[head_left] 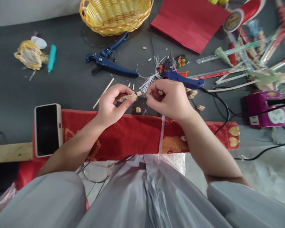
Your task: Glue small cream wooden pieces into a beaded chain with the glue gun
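Observation:
My left hand (109, 106) pinches a beige piece built of short stick segments (128, 97) between thumb and fingers. Just right of it my right hand (172, 96) is closed, thumb and index fingertips together; a beige bit shows within its curled fingers, but what the fingertips grip is too small to make out. Small beige bundles (138, 109) lie below and between the hands. Behind my right hand rests a blue glue gun (185, 80), beside a bunch of thin white strands (148, 83). A blue cutter (114, 67) lies beyond my left hand.
A folded red towel (130, 134) runs along the table edge under my forearms, with a phone (47, 129) at its left end. A yellow basket (116, 19), red paper (190, 23), a purple power socket (267, 109) with black cables and cluttered strips surround the work area.

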The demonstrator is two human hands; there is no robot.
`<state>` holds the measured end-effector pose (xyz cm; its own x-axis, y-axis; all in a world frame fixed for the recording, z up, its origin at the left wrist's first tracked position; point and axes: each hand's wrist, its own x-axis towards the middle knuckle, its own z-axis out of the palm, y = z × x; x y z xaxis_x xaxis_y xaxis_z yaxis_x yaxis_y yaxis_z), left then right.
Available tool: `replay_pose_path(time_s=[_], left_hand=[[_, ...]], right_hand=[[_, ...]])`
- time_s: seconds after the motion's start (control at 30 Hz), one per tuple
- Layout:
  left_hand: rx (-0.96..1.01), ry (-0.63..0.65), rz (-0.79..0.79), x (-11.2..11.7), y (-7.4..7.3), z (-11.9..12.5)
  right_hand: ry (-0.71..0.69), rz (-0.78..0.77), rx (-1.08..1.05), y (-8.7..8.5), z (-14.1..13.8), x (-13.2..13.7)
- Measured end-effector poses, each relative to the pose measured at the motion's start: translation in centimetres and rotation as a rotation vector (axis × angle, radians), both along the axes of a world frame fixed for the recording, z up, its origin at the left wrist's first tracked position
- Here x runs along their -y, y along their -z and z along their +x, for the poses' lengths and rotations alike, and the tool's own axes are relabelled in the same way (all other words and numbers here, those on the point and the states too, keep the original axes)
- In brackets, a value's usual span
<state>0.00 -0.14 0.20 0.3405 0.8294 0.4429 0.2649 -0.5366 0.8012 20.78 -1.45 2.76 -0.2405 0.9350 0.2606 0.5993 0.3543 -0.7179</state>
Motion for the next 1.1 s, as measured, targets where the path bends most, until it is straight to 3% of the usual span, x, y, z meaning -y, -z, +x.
replay_pose_path(time_s=[0.23,0.53,0.7,0.77,0.87,1.0,1.1], left_hand=[[0.154,0.052,-0.114,-0.3,0.1,-0.1],[0.062,-0.033,-0.143,-0.2,0.0,-0.1],[0.062,-0.009,-0.143,-0.1,0.1,0.0],[0.081,0.012,-0.138,0.0,0.1,0.1],[0.107,0.024,-0.114,0.0,0.1,0.2],[0.117,0.018,-0.066,-0.1,0.1,0.2],[0.116,-0.003,-0.053,-0.2,0.1,0.2]], right_hand=[[-0.085,-0.049,0.205,0.4,0.0,-0.2],[-0.201,0.018,0.345,0.7,0.0,0.2],[-0.239,0.061,0.339,0.6,-0.3,0.6],[-0.189,0.079,0.316,0.5,-0.2,0.4],[0.009,0.164,0.274,0.4,1.0,-0.5],[0.275,0.238,0.291,0.8,4.3,-1.9],[0.368,0.217,0.354,1.3,6.3,-2.3]])
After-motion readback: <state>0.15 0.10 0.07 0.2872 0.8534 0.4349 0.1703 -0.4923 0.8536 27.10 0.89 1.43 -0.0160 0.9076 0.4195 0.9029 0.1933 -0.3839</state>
